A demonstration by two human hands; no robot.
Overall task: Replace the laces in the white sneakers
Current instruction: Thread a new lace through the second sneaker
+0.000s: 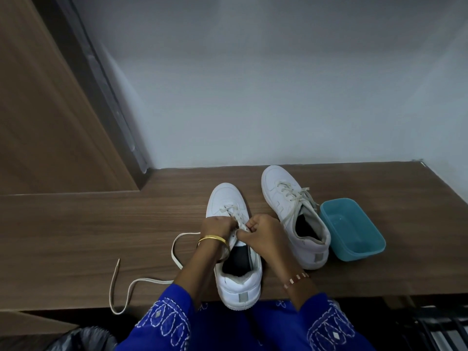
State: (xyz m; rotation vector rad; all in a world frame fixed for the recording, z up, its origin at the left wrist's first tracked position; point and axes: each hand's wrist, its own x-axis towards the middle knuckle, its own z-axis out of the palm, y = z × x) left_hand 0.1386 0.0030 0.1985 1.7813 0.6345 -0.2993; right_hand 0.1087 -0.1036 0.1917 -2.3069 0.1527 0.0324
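We pinch the lace (pixel 238 219) of the near sneaker (pixel 234 249) at its upper eyelets: our left hand (pixel 215 228) curls its fingers over it, our right hand (pixel 260 233) nips it between thumb and forefinger. Both forearms reach in over the wooden desk (pixel 76 236). We count two white sneakers, the second sneaker (pixel 293 214) laced, beside one blue tub (pixel 354 234). One loose lace end (pixel 141 279) trails left.

White sneakers (pixel 236 249), teal tub (pixel 354 231), blue white-embroidered sleeves (pixel 162 323), brown wood-grain table (pixel 76 236)
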